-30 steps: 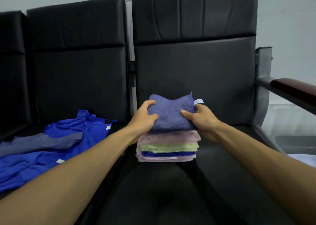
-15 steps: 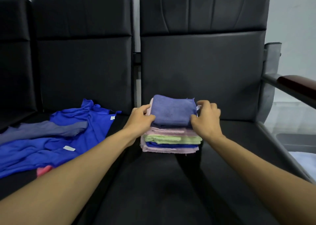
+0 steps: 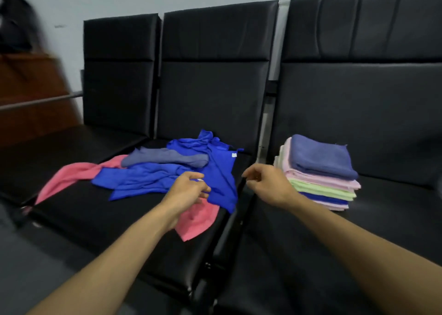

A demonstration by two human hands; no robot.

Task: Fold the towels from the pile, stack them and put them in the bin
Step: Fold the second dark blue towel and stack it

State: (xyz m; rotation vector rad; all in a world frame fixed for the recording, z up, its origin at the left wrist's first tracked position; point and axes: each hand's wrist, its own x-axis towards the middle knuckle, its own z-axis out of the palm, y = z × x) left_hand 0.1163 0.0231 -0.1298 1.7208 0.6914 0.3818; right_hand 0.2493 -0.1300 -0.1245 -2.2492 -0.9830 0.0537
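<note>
A loose pile of towels lies on the middle black seat: bright blue towels (image 3: 148,178), a grey-blue towel (image 3: 167,159) on top and a pink towel (image 3: 71,173) underneath. The stack of folded towels (image 3: 320,171) stands on the right seat, a purple-blue one on top, then pink, green, blue and pink layers. My left hand (image 3: 189,188) is over the near edge of a blue towel, fingers loosely curled and apart by its white label. My right hand (image 3: 265,183) hovers over the gap between the seats, left of the stack, loosely curled and holding nothing. No bin is in view.
A row of black padded seats (image 3: 358,219) with high backrests runs along a pale wall. A brown wooden piece and a metal rail (image 3: 40,102) stand at the far left. Grey floor (image 3: 28,267) shows at the lower left.
Both hands have let go of the purple-blue towel, which now lies on the stack, and moved left toward the loose pile. The view has swung left.
</note>
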